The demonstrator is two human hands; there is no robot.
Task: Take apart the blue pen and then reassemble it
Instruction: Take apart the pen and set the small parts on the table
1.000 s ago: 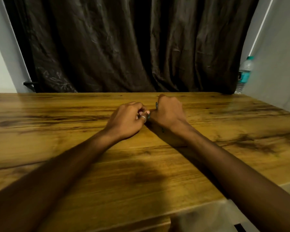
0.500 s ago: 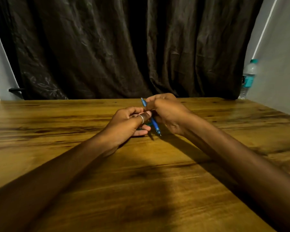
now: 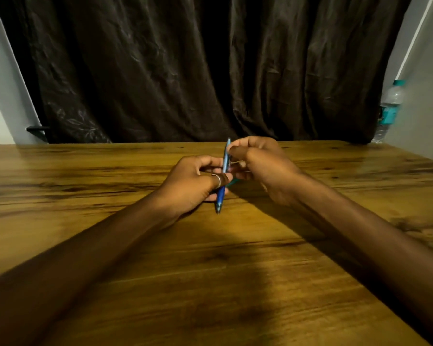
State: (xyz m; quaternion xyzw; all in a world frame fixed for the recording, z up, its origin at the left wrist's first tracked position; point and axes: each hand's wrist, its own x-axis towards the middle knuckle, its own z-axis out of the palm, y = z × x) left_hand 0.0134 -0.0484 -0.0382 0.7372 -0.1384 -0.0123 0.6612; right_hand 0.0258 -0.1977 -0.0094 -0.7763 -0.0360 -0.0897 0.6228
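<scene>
two bare forearms reach in over the wooden tabletop [image 3: 235, 283]. left hand [image 3: 193, 183], ring [image 3: 217, 179] on one finger, fingers curled and pinching the lower half of the blue pen [image 3: 224, 176]. pen near upright, tip down just above the wood, held between both hands. right hand [image 3: 263, 168], fingers pressed on the pen's upper half. beyond: dark curtain [image 3: 185, 71], water bottle [image 3: 389, 109] at far right.

a home room: wooden table [image 3: 310, 283], dark curtain [image 3: 185, 71], water bottle [image 3: 389, 106] by the wall
</scene>
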